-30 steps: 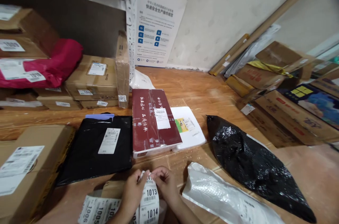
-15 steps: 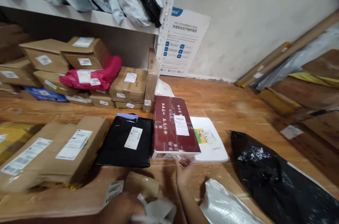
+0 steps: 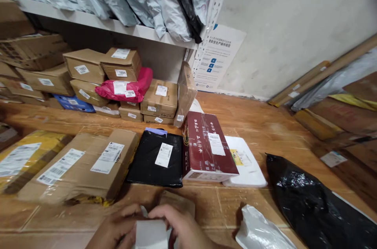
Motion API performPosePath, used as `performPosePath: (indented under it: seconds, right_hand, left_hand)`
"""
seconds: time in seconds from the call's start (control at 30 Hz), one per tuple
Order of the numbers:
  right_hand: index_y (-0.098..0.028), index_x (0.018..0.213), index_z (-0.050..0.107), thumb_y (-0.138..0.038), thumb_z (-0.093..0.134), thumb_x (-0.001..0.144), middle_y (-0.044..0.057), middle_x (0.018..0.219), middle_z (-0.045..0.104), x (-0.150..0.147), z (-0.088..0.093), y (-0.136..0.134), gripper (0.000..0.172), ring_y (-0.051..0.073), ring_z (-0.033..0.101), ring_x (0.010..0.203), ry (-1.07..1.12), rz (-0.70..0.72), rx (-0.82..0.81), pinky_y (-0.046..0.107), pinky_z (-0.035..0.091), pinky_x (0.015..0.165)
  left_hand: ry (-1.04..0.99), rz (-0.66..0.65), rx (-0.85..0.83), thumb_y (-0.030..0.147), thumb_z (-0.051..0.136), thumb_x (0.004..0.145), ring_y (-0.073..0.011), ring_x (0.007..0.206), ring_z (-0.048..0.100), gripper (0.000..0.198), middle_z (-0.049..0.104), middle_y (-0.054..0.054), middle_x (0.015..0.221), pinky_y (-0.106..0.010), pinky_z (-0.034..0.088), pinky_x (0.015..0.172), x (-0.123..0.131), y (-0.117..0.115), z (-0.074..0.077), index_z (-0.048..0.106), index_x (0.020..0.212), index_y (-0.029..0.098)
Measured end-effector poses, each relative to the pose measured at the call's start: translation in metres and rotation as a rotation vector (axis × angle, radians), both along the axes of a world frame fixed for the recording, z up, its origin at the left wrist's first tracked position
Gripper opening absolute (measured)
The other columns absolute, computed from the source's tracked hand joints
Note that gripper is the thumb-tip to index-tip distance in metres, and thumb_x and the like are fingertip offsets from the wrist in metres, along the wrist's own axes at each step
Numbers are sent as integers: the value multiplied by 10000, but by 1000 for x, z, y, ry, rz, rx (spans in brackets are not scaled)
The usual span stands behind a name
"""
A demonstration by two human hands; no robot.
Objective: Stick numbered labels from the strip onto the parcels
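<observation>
Left hand (image 3: 122, 228) and right hand (image 3: 181, 226), fingers curled, white paper strip (image 3: 151, 235) gripped right between them, brown cardboard box (image 3: 184, 202) just beyond

Hands (image 3: 119, 226) on white paper (image 3: 151, 235), maroon box (image 3: 203, 154) beyond, black parcel (image 3: 149, 162) beside it

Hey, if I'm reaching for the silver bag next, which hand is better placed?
Your right hand, probably: it's nearer the silver bag, which lies off to its right. Your left hand is farther over, and both are on the white paper.
</observation>
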State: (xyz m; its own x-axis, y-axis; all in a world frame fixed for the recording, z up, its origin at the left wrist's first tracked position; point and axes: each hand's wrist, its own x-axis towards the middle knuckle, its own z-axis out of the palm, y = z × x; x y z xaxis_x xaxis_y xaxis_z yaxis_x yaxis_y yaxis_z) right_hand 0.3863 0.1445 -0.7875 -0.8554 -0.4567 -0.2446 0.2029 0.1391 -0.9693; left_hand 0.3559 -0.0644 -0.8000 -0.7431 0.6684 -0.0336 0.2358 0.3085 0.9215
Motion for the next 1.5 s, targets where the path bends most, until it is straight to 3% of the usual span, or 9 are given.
performPosePath:
  seconds: [0.1, 0.2, 0.4, 0.7, 0.8, 0.93, 1.1, 1.37, 1.5]
  right_hand:
    - [-186, 788, 646, -378, 742, 621, -14, 686, 596, -20, -8, -31, 272, 122, 503, 610, -79, -215, 43, 223, 376, 544]
    - [-180, 619, 572, -505, 769, 546, -34, 581, 556, -46, -31, -65, 387, 109, 476, 549, -167, -375, 9, 224, 356, 510]
    - [-180, 671, 619, -575, 802, 468, -63, 511, 527, -67, -74, -118, 481, 83, 430, 487, -100, -506, -148, 228, 339, 509]
    - [-175, 709, 703, -581, 797, 499, 15, 610, 650, -28, -134, -129, 466, 148, 553, 575, -162, -622, -139, 284, 444, 603]
    - [-184, 682, 718, -580, 824, 430, 0, 559, 624, -15, -143, -128, 481, 127, 502, 500, -237, -574, -129, 271, 431, 526]
    - [-181, 659, 726, -584, 830, 408, -8, 517, 605, -5, -149, -127, 486, 99, 461, 447, -359, -635, -171, 248, 395, 484]
    - [-184, 643, 736, -514, 858, 397, -4, 533, 638, -3, -147, -132, 429, 97, 482, 487, -368, -620, -208, 232, 377, 520]
    - [-185, 584, 689, -523, 769, 477, 22, 502, 631, 17, -179, -171, 363, 131, 487, 416, -381, -765, -149, 245, 369, 431]
    - [-179, 600, 690, -472, 666, 618, 59, 562, 668, 22, -180, -175, 295, 184, 569, 508, -183, -708, -4, 274, 433, 505]
  left_hand:
    - [-188, 325, -4, 610, 419, 813, -247, 856, 631, 488, 691, -59, 810, -298, 517, 758, -2, -17, -16, 704, 719, 225]
    - [-411, 559, 26, 696, 577, 642, -299, 1054, 591, 570, 714, -60, 983, -370, 490, 910, -13, -34, -29, 704, 938, 225]
    - [-631, 448, 71, 645, 655, 627, -238, 719, 661, 538, 738, -27, 751, -284, 516, 647, -28, -68, -53, 710, 875, 171]
    - [-682, 434, 138, 627, 680, 607, -168, 589, 592, 496, 697, -13, 639, -241, 427, 576, -23, -82, -91, 688, 734, 147]
    - [-600, 377, 71, 615, 639, 658, -141, 532, 534, 470, 641, 8, 535, -224, 372, 541, -21, -80, -93, 649, 592, 151]
    - [-726, 233, 161, 522, 745, 583, -153, 617, 581, 416, 700, -4, 657, -223, 404, 604, -17, -80, -100, 701, 735, 137]
    - [-700, 248, 49, 594, 667, 635, -152, 598, 567, 471, 683, -8, 641, -228, 396, 598, -15, -84, -115, 681, 725, 132]
    - [-622, 279, -128, 796, 474, 625, -145, 554, 468, 627, 553, -1, 564, -254, 361, 556, -7, -96, -143, 532, 596, 172]
    - [-645, 215, -129, 769, 558, 587, -108, 538, 341, 611, 407, 44, 514, -241, 269, 526, -7, -103, -148, 506, 541, 162]
